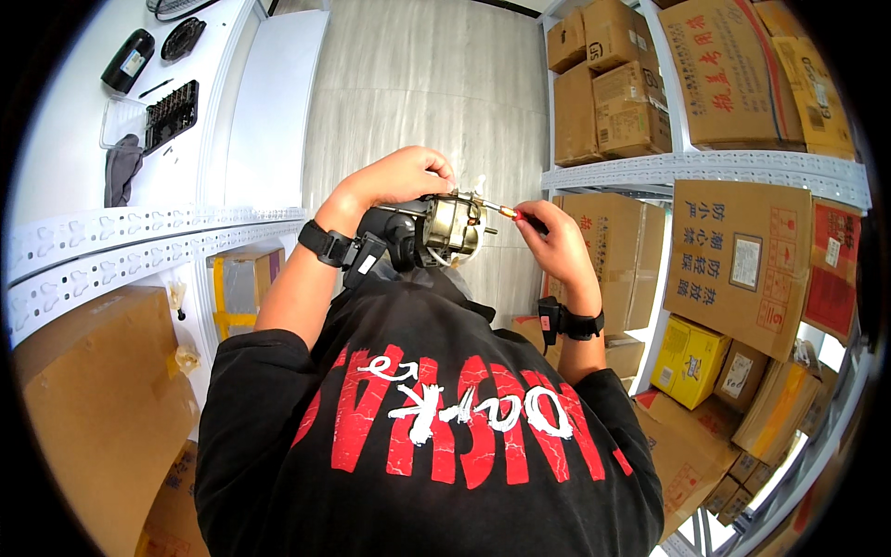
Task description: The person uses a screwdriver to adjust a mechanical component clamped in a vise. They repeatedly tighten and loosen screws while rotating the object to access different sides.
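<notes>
A fan motor (451,226) with a brassy metal body, a protruding shaft and a black rear housing (388,227) is in front of my torso. My left hand (408,174) is closed at the motor's upper edge, its fingers curled and pinched there; the fingertips are partly hidden. From the right, my right hand (554,237) grips a screwdriver (507,212) by its red and black handle. The screwdriver's metal shaft points left at the top of the motor, close to my left fingertips. A pale wire curves under the motor's body.
On the white table (70,176) at left lie a bit case (173,115), a black cylinder (128,60), a black round part (183,39) and a grey cloth (123,171). Metal shelves with cardboard boxes (740,255) stand at right; a yellow box (690,361) sits among them. Another large carton (107,399) is at lower left.
</notes>
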A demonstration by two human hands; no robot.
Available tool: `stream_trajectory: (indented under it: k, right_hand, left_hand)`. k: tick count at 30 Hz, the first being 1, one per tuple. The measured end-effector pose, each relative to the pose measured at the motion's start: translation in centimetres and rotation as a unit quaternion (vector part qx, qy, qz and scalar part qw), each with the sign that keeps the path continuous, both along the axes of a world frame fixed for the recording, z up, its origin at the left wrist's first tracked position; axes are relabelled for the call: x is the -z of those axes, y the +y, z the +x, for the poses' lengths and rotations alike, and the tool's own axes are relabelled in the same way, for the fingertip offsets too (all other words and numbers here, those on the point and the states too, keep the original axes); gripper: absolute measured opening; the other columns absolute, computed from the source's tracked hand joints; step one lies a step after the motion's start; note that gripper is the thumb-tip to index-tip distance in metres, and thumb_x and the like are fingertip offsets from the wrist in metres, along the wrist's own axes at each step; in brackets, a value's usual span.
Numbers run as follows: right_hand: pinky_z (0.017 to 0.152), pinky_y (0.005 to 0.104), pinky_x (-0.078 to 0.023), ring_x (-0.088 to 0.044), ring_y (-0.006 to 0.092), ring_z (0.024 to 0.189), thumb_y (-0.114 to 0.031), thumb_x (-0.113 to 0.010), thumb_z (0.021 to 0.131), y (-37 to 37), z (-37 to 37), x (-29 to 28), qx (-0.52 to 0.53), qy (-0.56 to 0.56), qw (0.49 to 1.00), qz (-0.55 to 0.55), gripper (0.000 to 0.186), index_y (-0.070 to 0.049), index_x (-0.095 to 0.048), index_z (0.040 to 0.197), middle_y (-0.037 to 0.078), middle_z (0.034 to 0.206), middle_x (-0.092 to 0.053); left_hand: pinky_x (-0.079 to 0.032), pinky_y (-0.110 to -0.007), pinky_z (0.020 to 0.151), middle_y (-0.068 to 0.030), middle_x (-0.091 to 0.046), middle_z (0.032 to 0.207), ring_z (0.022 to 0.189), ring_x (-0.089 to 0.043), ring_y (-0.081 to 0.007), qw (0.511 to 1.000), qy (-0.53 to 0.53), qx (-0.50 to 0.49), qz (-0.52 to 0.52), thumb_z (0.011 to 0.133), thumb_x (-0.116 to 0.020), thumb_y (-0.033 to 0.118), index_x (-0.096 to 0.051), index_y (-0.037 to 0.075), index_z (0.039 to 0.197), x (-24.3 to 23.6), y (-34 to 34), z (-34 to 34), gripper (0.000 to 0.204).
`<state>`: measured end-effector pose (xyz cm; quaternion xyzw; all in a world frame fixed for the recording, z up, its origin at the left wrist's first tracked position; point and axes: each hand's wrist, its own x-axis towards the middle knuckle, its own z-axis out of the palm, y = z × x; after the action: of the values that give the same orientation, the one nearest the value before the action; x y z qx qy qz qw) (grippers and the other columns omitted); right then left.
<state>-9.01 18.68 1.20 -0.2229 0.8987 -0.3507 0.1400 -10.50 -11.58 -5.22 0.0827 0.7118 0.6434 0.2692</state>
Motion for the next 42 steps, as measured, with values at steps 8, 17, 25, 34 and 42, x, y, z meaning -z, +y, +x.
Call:
stream_trajectory:
  k: [8, 17, 25, 34, 42]
  right_hand:
    - [0.077, 0.0366, -0.055, -0.069, 0.0294, 0.085, -0.005, -0.07, 0.093, 0.2, -0.1, 0.1, 0.002, -0.015, 1.0, 0.01, 0.016, 0.001, -0.069, 0.108, 0.017, 0.097, -0.07]
    - [0.075, 0.0345, -0.054, -0.068, 0.0242, 0.084, -0.008, -0.074, 0.091, -0.1, -0.4, -0.1, -0.005, -0.037, 0.999, 0.013, 0.022, 0.0, -0.069, 0.111, 0.014, 0.095, -0.07]
    - [0.079, 0.0324, -0.054, -0.067, 0.0192, 0.085, -0.008, -0.075, 0.091, 1.7, -0.7, 1.4, 0.004, -0.05, 0.999, 0.004, 0.024, 0.0, -0.07, 0.113, 0.012, 0.095, -0.071]
    - [0.079, 0.0308, -0.053, -0.063, 0.0152, 0.083, -0.009, -0.075, 0.092, 1.7, -0.4, 1.0, 0.003, -0.077, 0.996, 0.045, 0.025, 0.001, -0.069, 0.115, 0.009, 0.093, -0.07]
    - [0.08, 0.0284, -0.052, -0.061, 0.0112, 0.082, -0.008, -0.075, 0.093, 1.1, -1.6, 0.3, -0.029, -0.07, 0.995, 0.072, 0.023, 0.001, -0.07, 0.114, 0.006, 0.09, -0.07]
  left_hand:
    - [-0.051, -0.031, 0.093, -0.0049, -0.071, 0.106, 0.1, -0.064, -0.0142, 0.997, 0.041, -0.052, -0.029, 0.099, -0.065, 0.015, -0.07, -0.002, 0.103, -1.5, -1.2, 0.7, 0.018]
    - [-0.052, -0.033, 0.099, -0.0073, -0.07, 0.106, 0.104, -0.065, -0.0149, 0.983, -0.004, -0.128, 0.134, 0.097, -0.064, 0.003, -0.065, 0.001, 0.095, -0.8, -4.7, 3.4, 0.003]
    - [-0.053, -0.029, 0.095, -0.0074, -0.072, 0.102, 0.1, -0.066, -0.0151, 0.926, -0.005, -0.296, 0.236, 0.096, -0.066, 0.005, -0.069, 0.003, 0.099, 2.0, -8.8, 6.5, 0.005]
    - [-0.049, -0.026, 0.079, -0.0012, -0.07, 0.088, 0.082, -0.061, -0.0096, 0.874, -0.11, -0.473, 0.006, 0.091, -0.071, 0.014, -0.073, 0.002, 0.097, 15.0, -16.2, 18.0, 0.013]
    - [-0.048, -0.03, 0.067, -0.0022, -0.067, 0.075, 0.071, -0.061, -0.0116, 0.8, -0.274, -0.531, -0.062, 0.084, -0.069, 0.012, -0.073, 0.001, 0.085, 25.7, -14.9, 36.5, 0.011]
